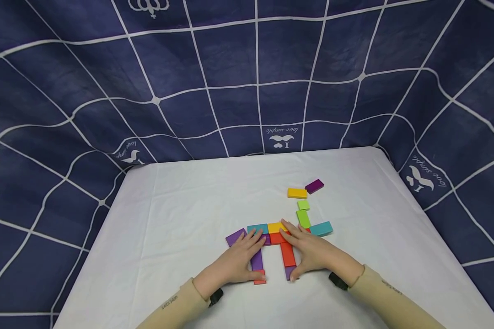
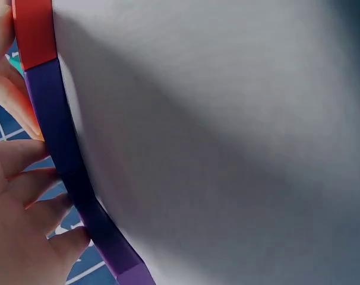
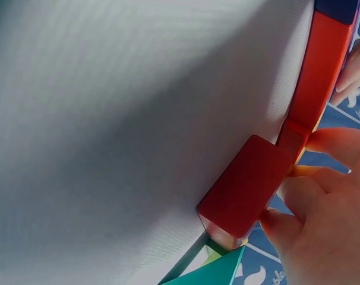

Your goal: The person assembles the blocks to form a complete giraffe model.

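Coloured blocks lie joined in a flat figure on the white table. My left hand [image 1: 240, 258] spreads over its left side, fingertips on a purple and a teal block [image 1: 257, 228], thumb at a coral block [image 1: 260, 278] below a purple block [image 1: 256, 260]. With fingers spread, my right hand [image 1: 313, 250] touches the right side near a yellow block [image 1: 275, 227] and a red block [image 1: 277, 238]. Its thumb is at a small purple block [image 1: 289, 273] under an upright red block [image 1: 288, 255]. In the right wrist view, fingertips touch the edges of a dark red block [image 3: 245, 190].
A slanted purple block [image 1: 235, 236] lies at the figure's left, a teal block [image 1: 321, 229] at its right. Two green blocks [image 1: 303, 219], a yellow block [image 1: 297, 193] and a dark purple block [image 1: 314, 186] trail toward the back. A navy checked curtain [image 1: 230, 59] surrounds the white table [image 1: 181, 205].
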### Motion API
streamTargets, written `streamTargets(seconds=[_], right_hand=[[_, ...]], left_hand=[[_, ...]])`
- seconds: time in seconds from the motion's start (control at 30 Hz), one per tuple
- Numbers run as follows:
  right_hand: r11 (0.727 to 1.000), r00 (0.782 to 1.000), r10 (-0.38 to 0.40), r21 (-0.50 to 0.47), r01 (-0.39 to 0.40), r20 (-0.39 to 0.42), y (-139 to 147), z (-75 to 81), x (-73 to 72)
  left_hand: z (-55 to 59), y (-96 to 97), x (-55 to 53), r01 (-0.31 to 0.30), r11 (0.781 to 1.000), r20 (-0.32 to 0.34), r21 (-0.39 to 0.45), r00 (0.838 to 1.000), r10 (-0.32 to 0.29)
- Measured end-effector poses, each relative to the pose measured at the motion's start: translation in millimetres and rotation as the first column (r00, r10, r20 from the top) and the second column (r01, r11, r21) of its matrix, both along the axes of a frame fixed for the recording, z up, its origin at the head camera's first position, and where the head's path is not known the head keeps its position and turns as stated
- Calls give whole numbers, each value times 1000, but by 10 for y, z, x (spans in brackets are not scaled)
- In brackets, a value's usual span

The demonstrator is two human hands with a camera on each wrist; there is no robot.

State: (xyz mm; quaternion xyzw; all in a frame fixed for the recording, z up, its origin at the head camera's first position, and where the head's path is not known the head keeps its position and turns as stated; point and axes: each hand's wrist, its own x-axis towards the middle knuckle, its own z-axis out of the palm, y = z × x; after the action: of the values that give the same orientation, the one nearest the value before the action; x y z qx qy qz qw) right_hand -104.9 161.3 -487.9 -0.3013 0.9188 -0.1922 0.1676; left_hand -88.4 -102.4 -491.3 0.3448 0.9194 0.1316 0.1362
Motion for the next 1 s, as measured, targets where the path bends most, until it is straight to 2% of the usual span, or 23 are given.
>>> streamTargets(seconds=[0.2,0.37,0.8,0.9,1.0], right_hand=[[1000,1000,-1,10,1,0,-1,1,-7],[1000,1000,0,14,0,4,-1,7,-9],[1000,1000,-3,-3,3,20,2,37,-23],[999,1000,-27,-44,26,-11,45,82,-83],[996,993,-70,-57,65,-91,111,145,-185]], left_hand=[[1,-10,-34,-16,1000,-19,-11,1000,16],[12,-18,-55,-43,999,-5,-23,999,43],[11,-37,-41,-58,998,-9,-35,998,58],[12,-38,-40,-56,998,-8,-39,998,55],[17,-43,-41,-53,998,-5,-38,999,53]])
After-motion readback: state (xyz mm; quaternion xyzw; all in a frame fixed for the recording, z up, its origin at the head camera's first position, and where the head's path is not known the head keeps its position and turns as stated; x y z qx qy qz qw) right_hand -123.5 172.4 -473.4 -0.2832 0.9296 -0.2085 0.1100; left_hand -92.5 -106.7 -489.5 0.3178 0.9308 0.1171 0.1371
